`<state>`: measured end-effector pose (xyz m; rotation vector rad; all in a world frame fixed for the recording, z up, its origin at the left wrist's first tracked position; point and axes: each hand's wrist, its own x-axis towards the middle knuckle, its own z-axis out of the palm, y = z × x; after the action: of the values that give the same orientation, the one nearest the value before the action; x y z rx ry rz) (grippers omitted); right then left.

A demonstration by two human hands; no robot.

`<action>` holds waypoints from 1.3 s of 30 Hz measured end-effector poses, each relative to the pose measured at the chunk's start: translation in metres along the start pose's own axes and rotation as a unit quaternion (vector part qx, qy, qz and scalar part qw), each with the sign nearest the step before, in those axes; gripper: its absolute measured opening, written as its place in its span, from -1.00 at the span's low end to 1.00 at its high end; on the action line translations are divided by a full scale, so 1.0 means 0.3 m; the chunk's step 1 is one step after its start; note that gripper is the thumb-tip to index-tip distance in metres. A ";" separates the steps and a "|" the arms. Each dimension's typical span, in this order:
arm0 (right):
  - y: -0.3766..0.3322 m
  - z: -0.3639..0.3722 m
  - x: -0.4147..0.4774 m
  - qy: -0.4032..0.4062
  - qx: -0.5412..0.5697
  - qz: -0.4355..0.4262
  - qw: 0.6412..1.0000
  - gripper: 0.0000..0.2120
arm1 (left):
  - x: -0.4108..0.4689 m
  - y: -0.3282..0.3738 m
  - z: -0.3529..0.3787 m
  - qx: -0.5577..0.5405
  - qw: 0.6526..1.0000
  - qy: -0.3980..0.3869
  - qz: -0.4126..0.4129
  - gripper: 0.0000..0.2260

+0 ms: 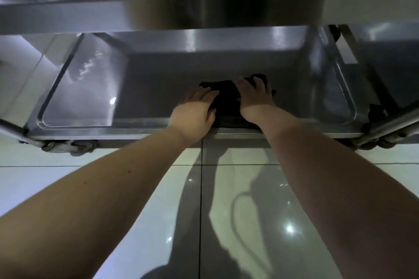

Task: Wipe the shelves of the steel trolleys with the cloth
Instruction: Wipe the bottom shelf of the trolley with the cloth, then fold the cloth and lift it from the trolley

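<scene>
A: Start at the left. What's there?

B: The bottom shelf (95,88) of the steel trolley (204,11), a shallow tray with a raised rim. Its left half is bare and catches bright reflections. Under its front-left corner sits a caster (72,146) on the glossy tiled floor (113,188).

A: And moving toward the middle?

B: The left hand (195,113) reaches in over the shelf's front edge, palm down, fingers spread flat. Its fingertips lie on the left edge of the black cloth (226,95). It presses rather than grips; nothing is clasped in it.

A: Where exactly is the cloth?

B: On the bottom shelf, near the front edge and a little right of centre. It lies flat and dark between and beneath the two hands.

A: The other hand?

B: The right hand (256,95) is just beside the left, also flat and palm down, fingers spread over the cloth's right part, pressing, not clutching.

A: Further right?

B: The shelf's right end is bare, and a trolley post (362,68) rises at the front-right corner. Above everything, the upper shelf's front edge spans the view.
</scene>
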<state>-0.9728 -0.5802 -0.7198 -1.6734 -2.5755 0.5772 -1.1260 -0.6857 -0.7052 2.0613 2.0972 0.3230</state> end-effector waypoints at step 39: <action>-0.403 -1.006 -0.989 0.058 -0.014 -0.036 0.998 -0.74 | -0.447 0.383 -1.100 -0.052 0.993 -0.077 0.073 -0.78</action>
<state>-0.8888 -0.7968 -0.3460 -1.5642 -2.5598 0.4294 -1.1052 -0.8269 -0.3593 2.1117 1.8082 0.2772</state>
